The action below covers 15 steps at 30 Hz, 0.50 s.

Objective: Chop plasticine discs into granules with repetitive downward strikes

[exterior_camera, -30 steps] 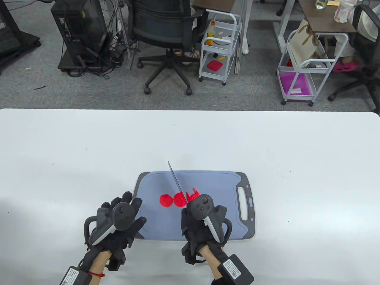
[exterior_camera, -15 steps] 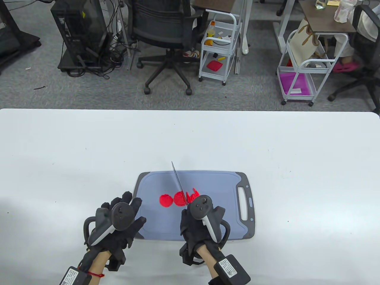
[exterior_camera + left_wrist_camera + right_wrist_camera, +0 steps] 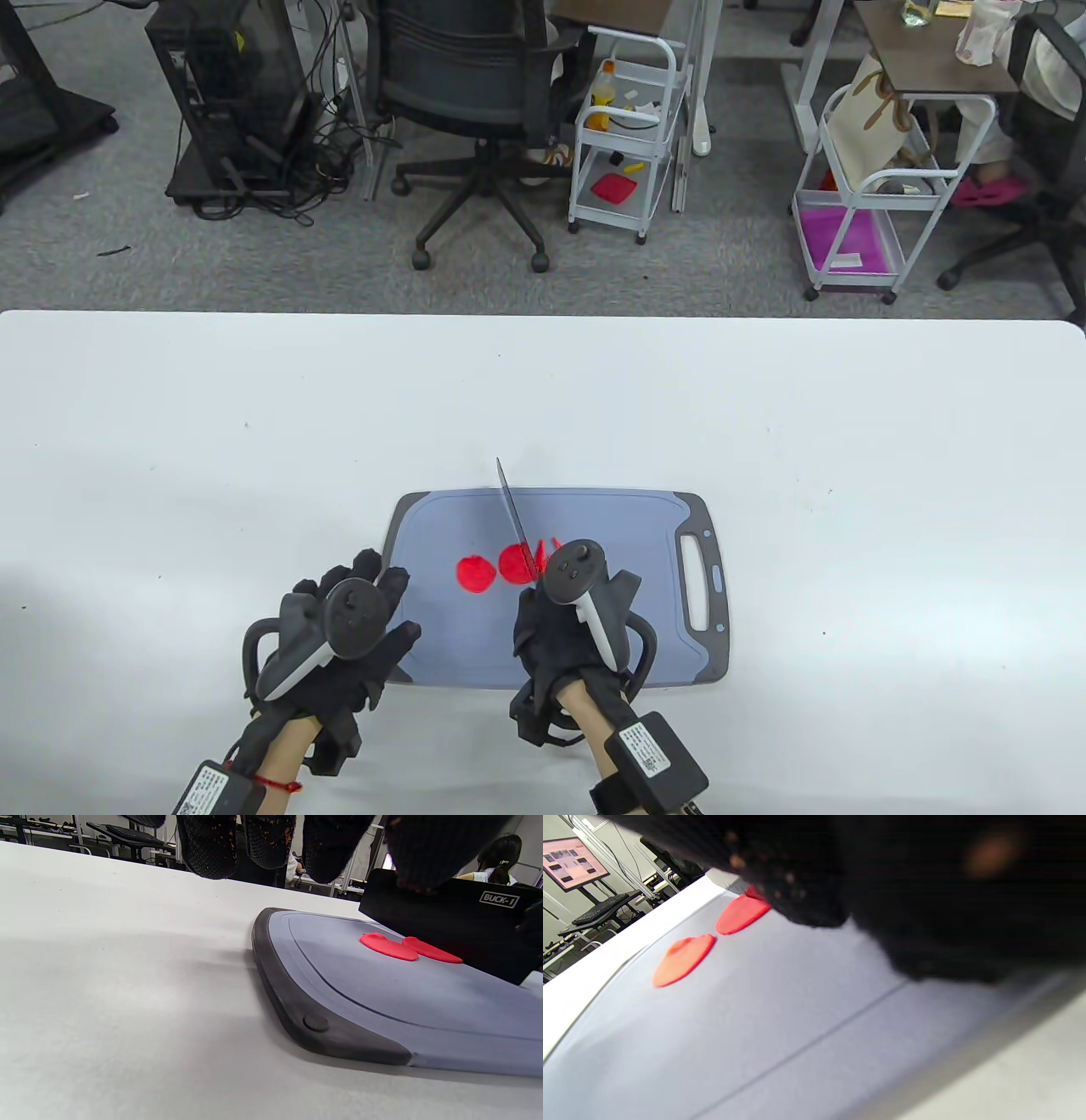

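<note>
Two whole red plasticine discs point(image 3: 475, 573) point(image 3: 514, 563) lie side by side on the grey cutting board point(image 3: 619, 526), with chopped red strips point(image 3: 553, 546) just to their right. My right hand point(image 3: 564, 632) grips a knife point(image 3: 514, 509) whose blade points away over the board, its edge at the right rim of the right disc. The black blade stands behind the discs point(image 3: 388, 947) in the left wrist view. My left hand point(image 3: 339, 628) rests flat with fingers spread on the board's near left corner, holding nothing. The discs point(image 3: 685, 959) also show in the right wrist view.
The board has a dark rim point(image 3: 271, 984) and a handle slot point(image 3: 697, 581) at its right end. It lies on a white table point(image 3: 254, 441). Chairs and carts stand on the floor beyond the table's far edge.
My right hand has shifted slightly left and forward, and the knife tip has swung a little to the right. More of the chopped strips are now hidden behind the hand. The left hand has barely moved.
</note>
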Each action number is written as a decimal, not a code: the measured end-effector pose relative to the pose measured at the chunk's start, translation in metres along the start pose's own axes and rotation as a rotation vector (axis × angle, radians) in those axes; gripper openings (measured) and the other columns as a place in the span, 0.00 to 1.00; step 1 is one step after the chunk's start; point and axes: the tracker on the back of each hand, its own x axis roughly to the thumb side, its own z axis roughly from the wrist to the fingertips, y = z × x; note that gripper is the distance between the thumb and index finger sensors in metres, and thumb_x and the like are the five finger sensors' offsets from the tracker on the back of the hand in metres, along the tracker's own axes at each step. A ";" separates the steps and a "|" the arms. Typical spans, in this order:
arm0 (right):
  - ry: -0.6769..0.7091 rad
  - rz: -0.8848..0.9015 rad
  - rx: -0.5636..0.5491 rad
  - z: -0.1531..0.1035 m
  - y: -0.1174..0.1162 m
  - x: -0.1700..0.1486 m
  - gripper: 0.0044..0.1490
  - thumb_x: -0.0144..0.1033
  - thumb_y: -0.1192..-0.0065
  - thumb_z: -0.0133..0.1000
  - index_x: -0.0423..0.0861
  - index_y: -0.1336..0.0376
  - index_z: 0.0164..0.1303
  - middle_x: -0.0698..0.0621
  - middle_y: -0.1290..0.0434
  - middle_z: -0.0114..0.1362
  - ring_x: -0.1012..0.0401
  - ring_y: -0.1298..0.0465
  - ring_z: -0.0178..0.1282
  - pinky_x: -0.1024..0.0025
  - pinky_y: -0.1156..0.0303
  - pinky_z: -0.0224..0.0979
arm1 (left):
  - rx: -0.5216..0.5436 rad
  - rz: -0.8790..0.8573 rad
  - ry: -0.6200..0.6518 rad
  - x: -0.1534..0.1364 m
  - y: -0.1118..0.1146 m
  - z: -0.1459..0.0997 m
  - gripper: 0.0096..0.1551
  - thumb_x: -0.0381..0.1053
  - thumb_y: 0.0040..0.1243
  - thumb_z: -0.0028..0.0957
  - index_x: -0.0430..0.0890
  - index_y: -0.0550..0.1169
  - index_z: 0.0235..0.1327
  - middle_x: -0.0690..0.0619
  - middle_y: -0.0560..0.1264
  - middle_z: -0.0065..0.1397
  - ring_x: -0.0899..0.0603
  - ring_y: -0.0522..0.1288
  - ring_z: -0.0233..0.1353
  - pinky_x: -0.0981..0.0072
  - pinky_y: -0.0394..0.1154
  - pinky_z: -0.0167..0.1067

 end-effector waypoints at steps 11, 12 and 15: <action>0.014 0.086 -0.003 0.001 0.001 -0.013 0.28 0.50 0.36 0.56 0.44 0.31 0.58 0.55 0.17 0.34 0.57 0.13 0.09 0.51 0.15 0.18 | -0.002 -0.004 0.007 0.002 0.001 -0.001 0.42 0.71 0.52 0.48 0.61 0.69 0.80 0.49 0.59 0.92 0.31 0.65 0.85 0.29 0.54 0.75; 0.025 0.116 -0.006 0.001 0.001 -0.016 0.28 0.49 0.36 0.56 0.43 0.31 0.58 0.55 0.17 0.34 0.57 0.13 0.09 0.51 0.15 0.17 | 0.004 -0.004 0.008 0.002 0.000 -0.002 0.42 0.71 0.52 0.48 0.61 0.69 0.80 0.49 0.59 0.92 0.31 0.64 0.85 0.29 0.54 0.75; 0.050 0.123 -0.019 -0.004 0.008 -0.021 0.28 0.49 0.35 0.56 0.43 0.30 0.58 0.55 0.17 0.34 0.56 0.13 0.09 0.51 0.15 0.17 | 0.004 -0.006 0.007 0.002 -0.001 -0.001 0.42 0.71 0.52 0.48 0.61 0.69 0.80 0.49 0.58 0.92 0.31 0.64 0.85 0.29 0.54 0.75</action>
